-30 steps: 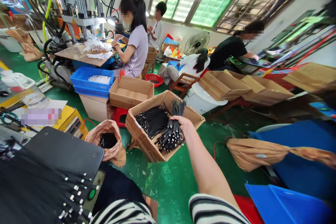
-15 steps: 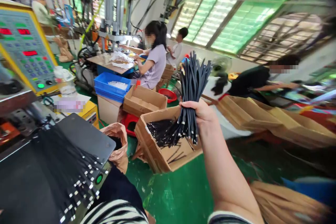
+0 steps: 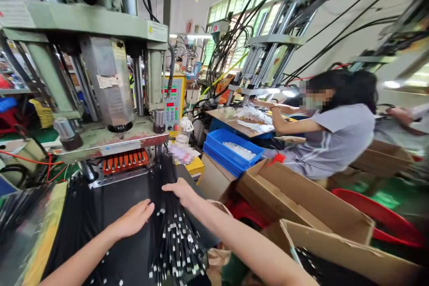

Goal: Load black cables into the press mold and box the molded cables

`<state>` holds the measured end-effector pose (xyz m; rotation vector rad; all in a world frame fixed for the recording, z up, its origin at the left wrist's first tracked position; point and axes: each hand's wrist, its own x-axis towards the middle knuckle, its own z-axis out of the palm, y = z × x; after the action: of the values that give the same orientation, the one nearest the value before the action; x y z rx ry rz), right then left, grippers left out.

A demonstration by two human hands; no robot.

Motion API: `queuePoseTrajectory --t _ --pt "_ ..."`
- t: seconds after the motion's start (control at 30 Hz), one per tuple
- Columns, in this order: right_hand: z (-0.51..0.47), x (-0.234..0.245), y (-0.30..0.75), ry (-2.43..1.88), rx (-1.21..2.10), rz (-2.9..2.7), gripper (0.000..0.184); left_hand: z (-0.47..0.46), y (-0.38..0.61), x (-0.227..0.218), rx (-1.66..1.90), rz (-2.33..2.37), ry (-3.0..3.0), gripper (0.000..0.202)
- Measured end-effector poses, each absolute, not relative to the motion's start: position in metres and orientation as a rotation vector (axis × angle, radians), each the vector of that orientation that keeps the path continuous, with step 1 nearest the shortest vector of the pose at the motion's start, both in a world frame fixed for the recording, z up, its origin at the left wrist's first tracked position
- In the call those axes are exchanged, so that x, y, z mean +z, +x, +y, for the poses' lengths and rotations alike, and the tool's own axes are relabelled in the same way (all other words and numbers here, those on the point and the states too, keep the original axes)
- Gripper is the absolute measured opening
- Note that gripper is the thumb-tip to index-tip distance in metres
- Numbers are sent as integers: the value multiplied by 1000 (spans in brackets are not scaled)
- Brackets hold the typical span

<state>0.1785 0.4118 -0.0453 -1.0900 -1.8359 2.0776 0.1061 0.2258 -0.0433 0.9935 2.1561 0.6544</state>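
My right hand (image 3: 181, 192) is closed around a bundle of black cables (image 3: 177, 237) with shiny metal ends, thumb laid across the top. The bundle lies along the right side of a dark work plate (image 3: 124, 201), its metal ends fanned toward me. My left hand (image 3: 136, 218) is just left of the bundle, over the plate; its fingers reach forward, loosely bent, and nothing shows in them. More black cables (image 3: 75, 219) lie on the plate's left side, partly behind my left forearm. Beyond my hands, an orange mould (image 3: 125, 161) holding several metal pieces sits in the press.
A green press (image 3: 100, 138) stands in front, with a control panel (image 3: 172, 103) behind it. To the right are blue trays (image 3: 231, 152), a cardboard box (image 3: 284, 192) and a nearer box (image 3: 348, 250) holding cables. A co-worker (image 3: 335, 138) sits at another machine.
The view has swung left to the press. My right hand has lowered the cable bundle from the air above the box onto the work plate. My left hand has come into view.
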Motion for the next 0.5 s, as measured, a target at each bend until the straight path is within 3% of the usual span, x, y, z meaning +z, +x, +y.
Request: queuePoseTrajectory --t 0.1,0.3,0.4,0.5 --pt "401 -58 165 -1060 1848 -2038 39 227 112 -43 513 2147 1071 79" --pt "411 -84 174 -795 840 -2671 63 226 122 -46 351 2200 1188 81" --pt "417 -108 173 -825 760 -2656 72 215 117 -49 426 2264 1193 66" --pt "423 -122 168 -778 675 -2541 68 195 92 -58 622 2384 1181 47"
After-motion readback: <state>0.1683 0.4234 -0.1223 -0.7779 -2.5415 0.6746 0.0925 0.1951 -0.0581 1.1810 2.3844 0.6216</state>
